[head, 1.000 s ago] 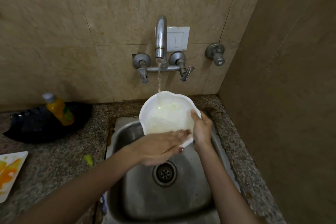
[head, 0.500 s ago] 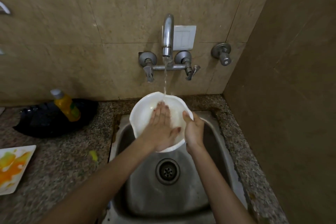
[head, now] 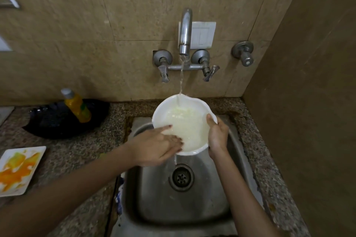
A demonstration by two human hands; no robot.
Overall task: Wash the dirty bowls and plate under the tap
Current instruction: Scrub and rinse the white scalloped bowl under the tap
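Left hand point(head: 154, 146) has slid to lower rim of bowl point(head: 163, 110), fingers flat; right hand point(head: 217, 136) grips its edge. Wet grip may let it slip into sink point(head: 192, 208).

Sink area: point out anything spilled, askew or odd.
Nothing looks damaged. The bottle lies tilted in a black dish on the counter instead of standing. The bowl spills over its near rim into the sink, normal for rinsing.

Left hand point(head: 156, 146) flat — right hand point(head: 218, 134) curled, gripping.
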